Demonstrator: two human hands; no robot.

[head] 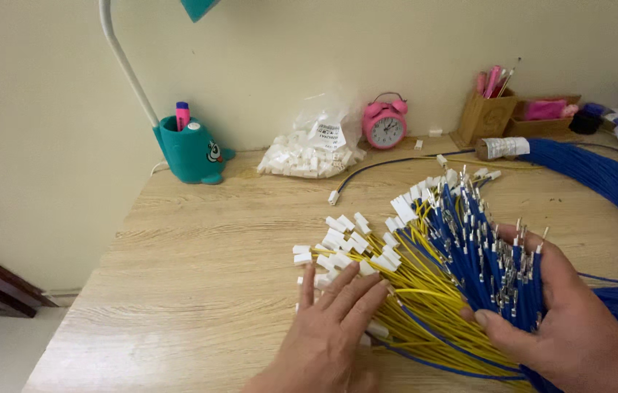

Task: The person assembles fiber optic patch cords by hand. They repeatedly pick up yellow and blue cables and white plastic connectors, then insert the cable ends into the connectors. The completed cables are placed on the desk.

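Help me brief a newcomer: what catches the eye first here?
The fan of blue wires gripped in the right hand at right, and the yellow wires with white connectors under the flat left hand. Behind, a pink alarm clock stands by the wall.

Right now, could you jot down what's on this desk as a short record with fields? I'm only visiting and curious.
Surface: wooden desk against a pale wall
Left hand: flat, fingers spread on yellow wires with white connectors
Right hand: gripping a bundle of blue wires with bare metal tips
Back left: teal lamp base holding a pink marker
Back centre: clear bag of white connectors, pink alarm clock
Back right: wooden pen holder
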